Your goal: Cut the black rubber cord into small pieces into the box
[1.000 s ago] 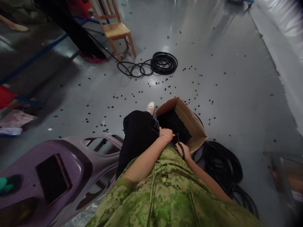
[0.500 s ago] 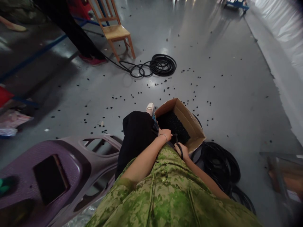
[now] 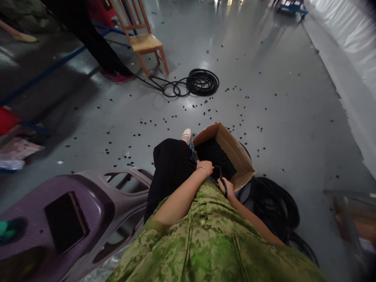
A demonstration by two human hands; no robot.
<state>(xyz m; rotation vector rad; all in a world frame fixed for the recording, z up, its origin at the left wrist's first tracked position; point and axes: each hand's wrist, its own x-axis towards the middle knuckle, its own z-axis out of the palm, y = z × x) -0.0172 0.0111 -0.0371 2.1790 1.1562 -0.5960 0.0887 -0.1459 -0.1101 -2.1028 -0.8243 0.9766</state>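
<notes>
Black pieces part-fill our mid-frame box, coils remain lower right; our right hand clasps scissors; left hand's fingers unclear.

Two hands, one pair of scissors, one box, one wooden chair, probably two black coils.

The cardboard box is brown, the pieces inside it black, the scissors at its near edge black-handled, the floor around it grey, the cable coil beyond it black, the shirt nearer than it green camouflage, the plastic seat left of it purple.
</notes>
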